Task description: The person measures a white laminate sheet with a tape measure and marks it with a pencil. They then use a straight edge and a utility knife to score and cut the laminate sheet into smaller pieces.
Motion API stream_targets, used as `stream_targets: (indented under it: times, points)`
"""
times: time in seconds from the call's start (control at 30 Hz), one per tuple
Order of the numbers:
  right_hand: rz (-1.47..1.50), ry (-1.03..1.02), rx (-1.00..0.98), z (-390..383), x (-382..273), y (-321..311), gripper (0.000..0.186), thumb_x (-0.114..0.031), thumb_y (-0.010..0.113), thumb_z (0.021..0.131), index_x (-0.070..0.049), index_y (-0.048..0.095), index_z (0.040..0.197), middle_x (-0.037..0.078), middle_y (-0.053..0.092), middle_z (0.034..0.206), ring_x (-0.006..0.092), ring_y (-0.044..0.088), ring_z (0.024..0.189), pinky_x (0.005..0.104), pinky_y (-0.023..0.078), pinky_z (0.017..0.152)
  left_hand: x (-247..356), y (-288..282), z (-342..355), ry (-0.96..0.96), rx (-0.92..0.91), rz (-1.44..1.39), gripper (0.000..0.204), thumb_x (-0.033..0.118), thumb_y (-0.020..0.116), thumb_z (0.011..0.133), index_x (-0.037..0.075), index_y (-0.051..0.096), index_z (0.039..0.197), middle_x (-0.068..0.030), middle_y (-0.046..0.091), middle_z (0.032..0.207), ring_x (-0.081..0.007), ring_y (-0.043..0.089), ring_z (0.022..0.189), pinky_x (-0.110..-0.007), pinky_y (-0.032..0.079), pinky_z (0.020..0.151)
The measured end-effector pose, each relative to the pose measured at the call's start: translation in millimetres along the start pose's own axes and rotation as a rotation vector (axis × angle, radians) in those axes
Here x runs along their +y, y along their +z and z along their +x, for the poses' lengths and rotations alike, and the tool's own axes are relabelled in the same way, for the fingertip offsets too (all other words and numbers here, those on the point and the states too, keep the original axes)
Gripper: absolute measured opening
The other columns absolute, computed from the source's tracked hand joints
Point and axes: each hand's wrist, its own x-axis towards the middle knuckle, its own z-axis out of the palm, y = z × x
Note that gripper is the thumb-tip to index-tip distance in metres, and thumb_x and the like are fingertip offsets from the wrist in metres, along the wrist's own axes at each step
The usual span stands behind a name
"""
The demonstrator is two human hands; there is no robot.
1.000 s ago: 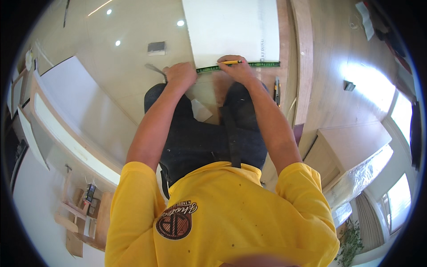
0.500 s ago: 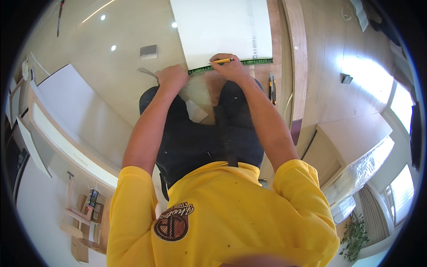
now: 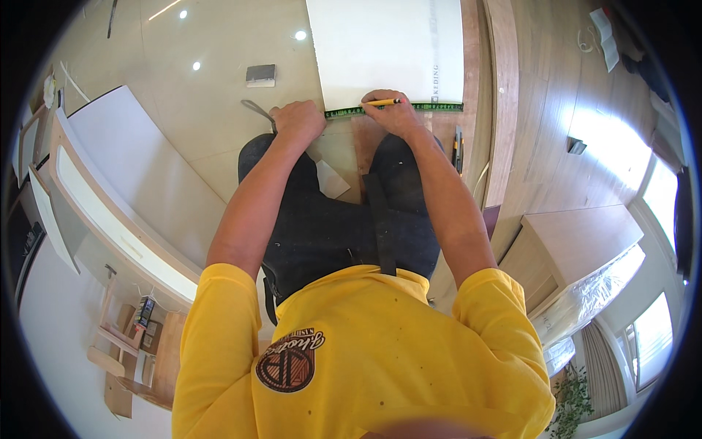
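Note:
A large white sheet lies flat on the floor ahead of my knees. Along its near edge stretches a green tape measure blade. My left hand is closed around the tape measure at the blade's left end; its body is hidden in my fingers, and a grey wrist strap loops out to the left. A yellow pencil is pinched in my right hand, which rests over the blade at the sheet's near edge, the pencil lying nearly level.
Right of my right knee lies a utility knife beside a long wooden board. A grey block sits on the tiles left of the sheet. A small white scrap lies between my legs. A box-like cabinet stands at right.
The whole view has shifted, so the sheet, tape and hands appear slightly farther right and lower. Both hands keep their grips, with little movement along the tape.

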Motion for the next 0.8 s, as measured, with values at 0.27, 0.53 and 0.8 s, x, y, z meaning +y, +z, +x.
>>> stream_targets:
  times: [0.27,0.53,0.8]
  points:
    - [-0.036,-0.033,-0.002,-0.5,-2.9,-1.6,0.024,-0.032,0.069,0.090,-0.012,0.077,0.101,0.012,0.076,0.094,0.0324,0.071,0.087,0.0397,0.057,0.085,0.9,-0.7,1.8,-0.006,-0.009,0.015,0.043,0.039,0.057,0.097,0.004,0.075,0.114,-0.0195,0.074,0.116,-0.0344,0.070,0.110,-0.057,0.041,0.099]
    - [-0.067,-0.025,-0.032,2.7,3.1,0.9,0.024,-0.034,0.066,0.092,-0.014,0.076,0.101,0.009,0.076,0.096,0.0320,0.070,0.091,0.0417,0.053,0.093,0.7,0.0,1.7,-0.008,-0.013,0.008,0.041,0.038,0.058,0.096,0.004,0.075,0.113,-0.0192,0.074,0.116,-0.0342,0.070,0.109,-0.057,0.041,0.099]
    - [-0.175,-0.091,-0.061,5.2,10.7,3.0,0.023,-0.035,0.062,0.096,-0.017,0.074,0.104,0.004,0.075,0.102,0.0281,0.068,0.098,0.0422,0.046,0.097,1.1,-0.5,0.0,-0.002,0.000,0.015,0.041,0.038,0.058,0.097,0.004,0.075,0.112,-0.0193,0.074,0.114,-0.0345,0.070,0.109,-0.057,0.040,0.099]
